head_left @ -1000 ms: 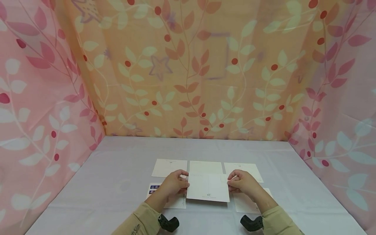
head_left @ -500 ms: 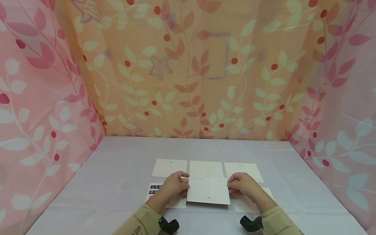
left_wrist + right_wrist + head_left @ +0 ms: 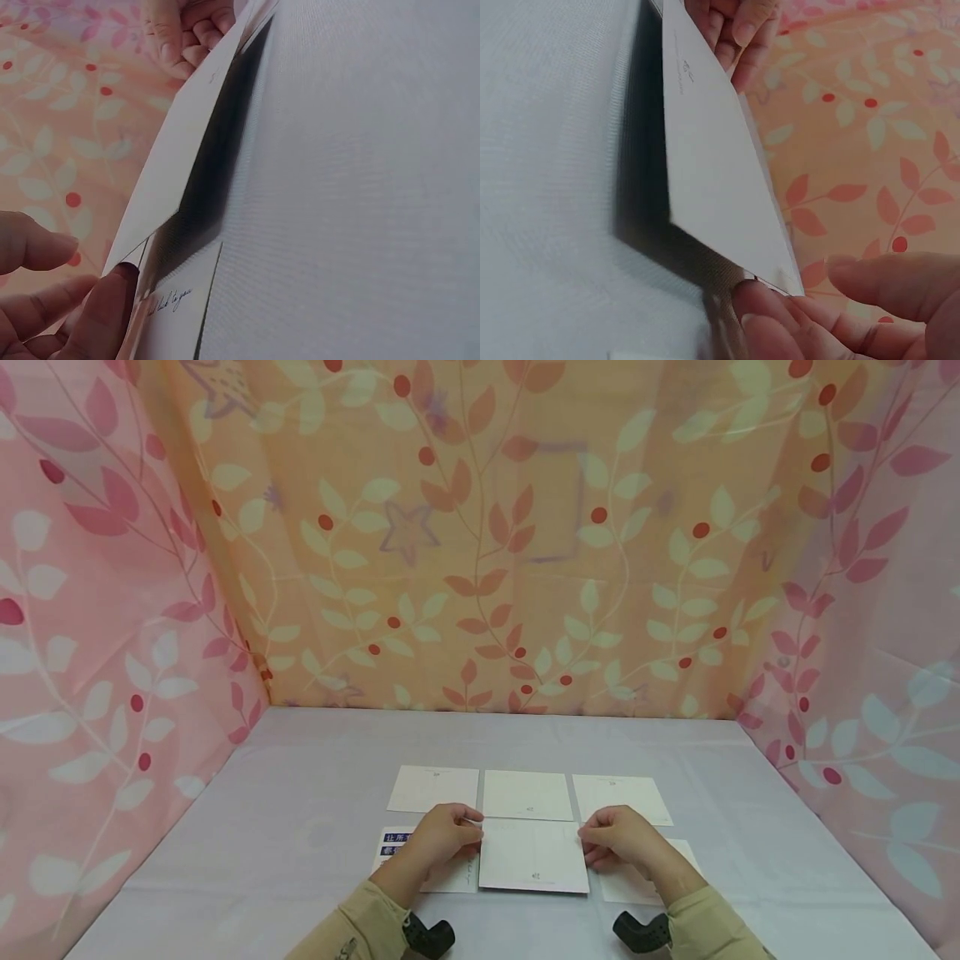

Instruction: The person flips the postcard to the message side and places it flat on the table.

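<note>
A white postcard with faint print hovers just above the table in the middle of the front row, its near edge casting a shadow. My left hand holds its left edge, and my right hand holds the right edge. In the left wrist view the fingertips lie under the card's corner, with the thumb standing off it. The right wrist view likewise has fingertips beneath the card. Partly covered by my hands are a front-left card with blue print blocks and a front-right card.
Behind the held postcard lie three more white cards in a row: left, middle and right. All are on a table with a pale cloth. Patterned curtains enclose the back and sides.
The postcard has come down and toward me, both hands moving with it. Its far edge no longer overlaps the back-middle card, which now shows whole.
</note>
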`<control>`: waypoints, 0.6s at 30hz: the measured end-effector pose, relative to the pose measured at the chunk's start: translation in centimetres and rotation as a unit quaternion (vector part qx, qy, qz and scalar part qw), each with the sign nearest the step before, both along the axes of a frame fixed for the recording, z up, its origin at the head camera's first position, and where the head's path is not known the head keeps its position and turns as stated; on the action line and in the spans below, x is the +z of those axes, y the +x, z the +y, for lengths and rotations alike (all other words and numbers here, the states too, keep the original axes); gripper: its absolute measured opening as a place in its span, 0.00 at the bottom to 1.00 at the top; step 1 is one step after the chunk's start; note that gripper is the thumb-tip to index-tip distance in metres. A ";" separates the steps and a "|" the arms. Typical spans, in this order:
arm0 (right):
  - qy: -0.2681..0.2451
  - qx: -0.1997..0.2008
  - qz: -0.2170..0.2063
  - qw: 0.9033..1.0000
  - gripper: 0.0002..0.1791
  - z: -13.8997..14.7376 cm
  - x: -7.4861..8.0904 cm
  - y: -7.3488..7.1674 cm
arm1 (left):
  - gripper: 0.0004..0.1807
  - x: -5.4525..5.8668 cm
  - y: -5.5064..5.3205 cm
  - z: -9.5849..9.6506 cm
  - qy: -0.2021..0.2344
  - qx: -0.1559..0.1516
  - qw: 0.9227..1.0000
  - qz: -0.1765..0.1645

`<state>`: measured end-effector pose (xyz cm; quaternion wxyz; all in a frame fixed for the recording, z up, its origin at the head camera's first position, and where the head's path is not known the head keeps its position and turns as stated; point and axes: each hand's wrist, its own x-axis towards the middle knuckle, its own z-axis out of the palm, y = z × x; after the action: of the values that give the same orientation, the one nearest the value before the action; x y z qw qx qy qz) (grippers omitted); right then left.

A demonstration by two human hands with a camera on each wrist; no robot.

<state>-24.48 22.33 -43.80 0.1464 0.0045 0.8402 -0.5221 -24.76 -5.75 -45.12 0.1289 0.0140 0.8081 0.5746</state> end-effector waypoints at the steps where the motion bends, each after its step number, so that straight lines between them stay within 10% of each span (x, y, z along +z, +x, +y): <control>1: -0.001 0.004 -0.001 1.000 0.09 0.0 0.0 0.0 | 0.12 0.0 0.0 0.0 -0.001 -0.001 1.000 0.002; 18: 0.008 0.021 -0.002 1.000 0.07 0.2 -0.1 0.3 | 0.08 0.0 -0.2 0.0 -0.022 -0.002 1.000 0.007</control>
<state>-24.17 22.55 -43.90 0.1589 -0.0105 0.8437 -0.5126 -24.92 -5.78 -45.09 0.1242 0.0166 0.8213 0.5565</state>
